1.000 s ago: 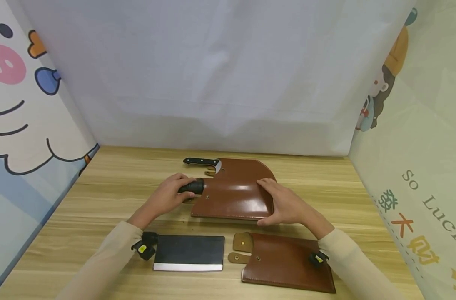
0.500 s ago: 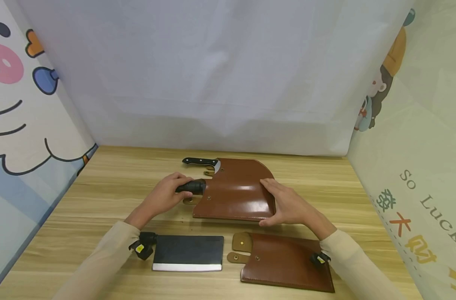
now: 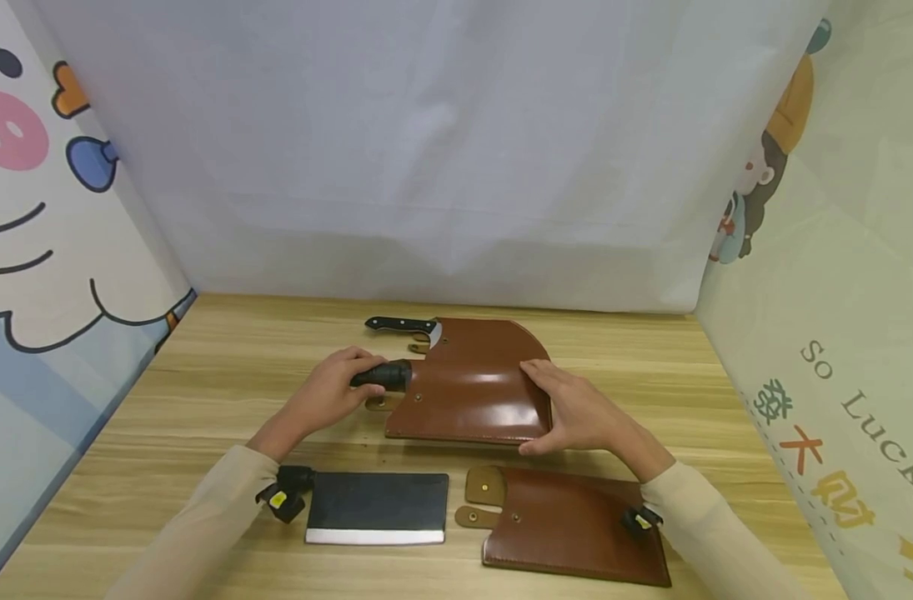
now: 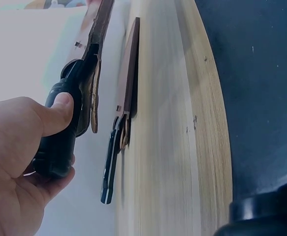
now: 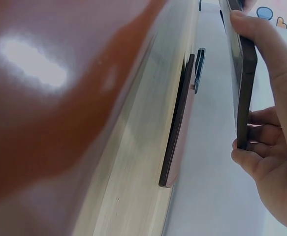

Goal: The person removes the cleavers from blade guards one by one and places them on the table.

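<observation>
My left hand (image 3: 327,393) grips the black handle (image 3: 384,377) of a knife, its thumb along the handle in the left wrist view. The knife's blade is hidden inside a brown leather sheath (image 3: 467,408). At the sheath's right end, my right hand (image 3: 582,410) holds it between thumb and fingers. Both wrist views show the sheath (image 5: 243,83) raised off the table. Behind it lies a second sheathed knife (image 3: 494,333), with a riveted black handle (image 4: 109,172) pointing left. Small strap tabs (image 3: 381,403) hang loose near the held handle.
A bare cleaver (image 3: 377,504) with a dark blade and bright edge lies at front left, its handle partly behind the left wrist camera (image 3: 282,500). Another brown sheath (image 3: 572,525), tabs unfastened, lies front right, partly under my right forearm. White cloth (image 3: 441,167) stands behind the wooden table (image 3: 178,400).
Both hands keep their hold. The held sheath has shifted very slightly right, and a little more of the black handle shows between the left hand and the sheath than one second ago.
</observation>
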Available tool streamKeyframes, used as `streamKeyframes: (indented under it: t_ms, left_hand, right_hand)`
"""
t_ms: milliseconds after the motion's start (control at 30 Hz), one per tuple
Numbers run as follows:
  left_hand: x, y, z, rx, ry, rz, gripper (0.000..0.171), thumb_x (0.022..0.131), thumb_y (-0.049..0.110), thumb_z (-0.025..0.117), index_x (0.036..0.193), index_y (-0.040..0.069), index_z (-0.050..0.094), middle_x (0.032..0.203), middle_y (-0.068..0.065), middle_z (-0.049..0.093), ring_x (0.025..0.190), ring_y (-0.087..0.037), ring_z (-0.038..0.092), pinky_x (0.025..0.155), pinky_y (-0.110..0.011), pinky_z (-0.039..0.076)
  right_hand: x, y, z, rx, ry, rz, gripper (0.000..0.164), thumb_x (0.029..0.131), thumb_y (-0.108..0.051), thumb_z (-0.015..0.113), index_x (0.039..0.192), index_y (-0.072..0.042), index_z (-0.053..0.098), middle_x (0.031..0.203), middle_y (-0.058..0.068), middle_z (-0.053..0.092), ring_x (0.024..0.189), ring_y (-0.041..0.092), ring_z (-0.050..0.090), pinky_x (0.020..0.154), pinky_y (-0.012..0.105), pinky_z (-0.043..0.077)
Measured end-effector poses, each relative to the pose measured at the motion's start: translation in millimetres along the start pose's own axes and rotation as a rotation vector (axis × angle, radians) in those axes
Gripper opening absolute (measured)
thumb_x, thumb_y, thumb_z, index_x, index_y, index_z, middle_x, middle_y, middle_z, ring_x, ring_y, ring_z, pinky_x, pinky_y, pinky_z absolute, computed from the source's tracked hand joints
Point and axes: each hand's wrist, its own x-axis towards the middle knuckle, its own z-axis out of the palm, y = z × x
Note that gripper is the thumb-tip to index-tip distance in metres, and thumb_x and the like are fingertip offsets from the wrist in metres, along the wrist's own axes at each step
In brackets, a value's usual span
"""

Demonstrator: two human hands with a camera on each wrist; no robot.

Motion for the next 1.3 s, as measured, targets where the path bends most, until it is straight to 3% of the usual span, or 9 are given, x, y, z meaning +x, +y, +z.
streamKeyframes:
  t_ms: [333, 600, 1300]
  left_hand:
    - [1.1, -2.1, -0.7, 0.036, 0.003, 0.048, 0.042, 0.092, 0.023, 0.078, 0.129, 0.004, 0.069, 0.118, -0.013, 0.071, 0.107, -0.033, 0.066, 0.086, -0.050, 0.053]
    - [1.7, -2.1, -0.9, 0.035, 0.011, 0.078, 0.038, 0.091, 0.022, 0.079, 0.124, 0.005, 0.072, 0.113, -0.011, 0.074, 0.100, -0.030, 0.067, 0.083, -0.048, 0.052]
    - [-3.2, -12.8, 0.8, 0.009, 0.009, 0.031, 0.039, 0.089, 0.020, 0.081, 0.126, 0.009, 0.073, 0.118, -0.010, 0.074, 0.100, -0.028, 0.069, 0.082, -0.048, 0.053]
  right_hand:
    - [-1, -2, -1, 0.003, 0.008, -0.005, 0.124, 0.066, -0.062, 0.088, 0.154, 0.008, 0.035, 0.156, 0.026, 0.042, 0.146, 0.042, 0.037, 0.115, 0.055, 0.037]
    - [-4, -1, 1, 0.012, 0.009, -0.002, 0.124, 0.067, -0.063, 0.087, 0.155, 0.006, 0.035, 0.157, 0.026, 0.040, 0.147, 0.043, 0.036, 0.115, 0.056, 0.036]
    - [-7, 4, 7, 0.023, 0.018, 0.016, 0.123, 0.067, -0.063, 0.087, 0.156, 0.005, 0.035, 0.157, 0.027, 0.040, 0.146, 0.044, 0.038, 0.113, 0.058, 0.038]
